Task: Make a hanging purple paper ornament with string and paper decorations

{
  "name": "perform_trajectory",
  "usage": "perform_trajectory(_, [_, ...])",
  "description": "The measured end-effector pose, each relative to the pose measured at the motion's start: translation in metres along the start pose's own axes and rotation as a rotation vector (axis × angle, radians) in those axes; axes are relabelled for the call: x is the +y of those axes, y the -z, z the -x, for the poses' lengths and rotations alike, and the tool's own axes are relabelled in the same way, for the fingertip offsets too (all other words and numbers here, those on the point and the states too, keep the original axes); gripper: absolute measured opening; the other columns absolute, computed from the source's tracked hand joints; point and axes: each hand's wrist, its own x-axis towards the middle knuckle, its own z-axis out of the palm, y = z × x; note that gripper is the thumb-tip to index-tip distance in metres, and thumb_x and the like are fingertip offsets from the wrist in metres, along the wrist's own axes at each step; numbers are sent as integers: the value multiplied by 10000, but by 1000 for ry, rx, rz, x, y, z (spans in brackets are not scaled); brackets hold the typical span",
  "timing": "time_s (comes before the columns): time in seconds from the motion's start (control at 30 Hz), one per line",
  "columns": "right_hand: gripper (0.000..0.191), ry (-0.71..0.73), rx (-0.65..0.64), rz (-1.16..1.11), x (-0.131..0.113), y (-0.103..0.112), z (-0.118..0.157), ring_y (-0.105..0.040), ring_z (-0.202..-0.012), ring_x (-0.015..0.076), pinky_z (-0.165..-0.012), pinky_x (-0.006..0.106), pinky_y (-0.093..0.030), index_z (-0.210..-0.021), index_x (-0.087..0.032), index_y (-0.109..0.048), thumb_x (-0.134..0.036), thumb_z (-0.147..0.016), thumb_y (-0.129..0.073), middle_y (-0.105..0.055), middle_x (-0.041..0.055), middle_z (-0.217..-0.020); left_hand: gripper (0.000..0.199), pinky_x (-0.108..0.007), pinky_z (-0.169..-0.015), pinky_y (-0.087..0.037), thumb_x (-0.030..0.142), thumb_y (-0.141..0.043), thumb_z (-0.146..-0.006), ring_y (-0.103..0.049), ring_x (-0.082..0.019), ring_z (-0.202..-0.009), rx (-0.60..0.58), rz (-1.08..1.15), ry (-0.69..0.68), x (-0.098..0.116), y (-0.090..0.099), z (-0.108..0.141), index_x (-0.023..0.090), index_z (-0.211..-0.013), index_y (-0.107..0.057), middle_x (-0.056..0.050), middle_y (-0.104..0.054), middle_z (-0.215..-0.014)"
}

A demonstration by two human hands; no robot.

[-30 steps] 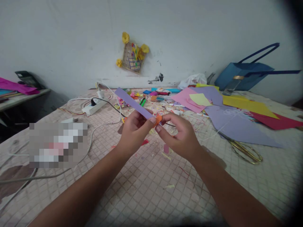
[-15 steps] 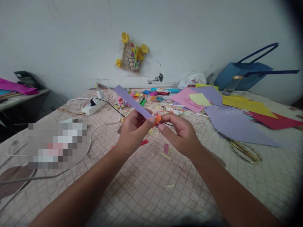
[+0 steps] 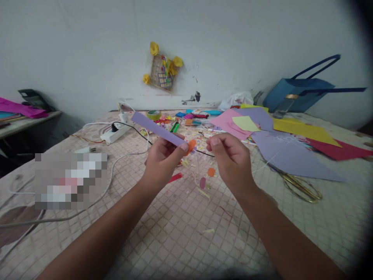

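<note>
My left hand (image 3: 163, 159) pinches a purple paper strip (image 3: 155, 128) that slants up to the left. Orange paper pieces (image 3: 190, 147) sit at the strip's lower right end, beside my left fingertips. My right hand (image 3: 230, 155) is a short way to the right of them, its thumb and index finger pressed together; whatever may be between them is too small to make out. Below, between the hands, an orange piece (image 3: 211, 172) and a mauve piece (image 3: 203, 182) lie on the checkered cloth (image 3: 180, 241).
Purple sheets (image 3: 288, 155), a yellow sheet (image 3: 305, 130) and golden scissors (image 3: 303, 187) lie at the right. A blue bag (image 3: 297, 95) and a jar (image 3: 285, 105) stand behind. A power strip (image 3: 115, 133) with cables is at the left; paper scraps and green tape (image 3: 153, 114) are at the back.
My right hand has moved right, away from the orange pieces and the strip. My left hand and the strip have shifted slightly left, and the loose orange piece on the cloth now shows.
</note>
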Motion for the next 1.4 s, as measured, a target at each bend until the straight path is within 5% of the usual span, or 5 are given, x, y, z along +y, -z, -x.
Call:
perform_trajectory(0.43, [40,55,-46,-119,0,0,3,-565,-731,123,-690,275,-453,-792,-200,-614,-175,-822,-606,-613,-11,-757,196,-214,-578,-488,251,-735,-673,-607,-111,-654,22,-39,-4,3,0,-1,194,-827,-629,10,-648,-721])
perform_trajectory(0.8, [439,-43,73,-145,7,-1,1,-373,-498,102,-493,264,-314,-521,-199,-384,-368,-921,-442,-370,-39,-506,183,-253,-675,-528,234,-727,-681,-630,-123,-698,31,-15,-24,1,2,-4,189,-827,-626,3,-646,-734])
perform_trajectory(1.03, [242,-82,154,238,50,10,-22,-507,-752,160,-642,308,-427,-830,-201,-485,-171,-680,-672,-502,4,-825,179,-221,-628,-514,229,-726,-692,-617,-103,-671,19,-28,-53,-1,4,-4,187,-837,-629,15,-639,-724])
perform_trajectory(1.23, [219,433,2,295,22,12,-12,-550,-847,208,-795,402,-437,-979,-229,-596,-181,-767,-623,-590,47,-883,206,-214,-585,-496,255,-735,-682,-616,-112,-668,19,-49,-3,0,1,-1,187,-837,-619,8,-645,-727])
perform_trajectory(1.4, [205,612,-142,354,10,5,-2,-563,-795,210,-736,388,-430,-978,-237,-619,-193,-779,-640,-600,42,-818,204,-226,-603,-496,244,-732,-677,-610,-118,-674,17,-62,3,-1,0,0,197,-836,-613,11,-643,-735])
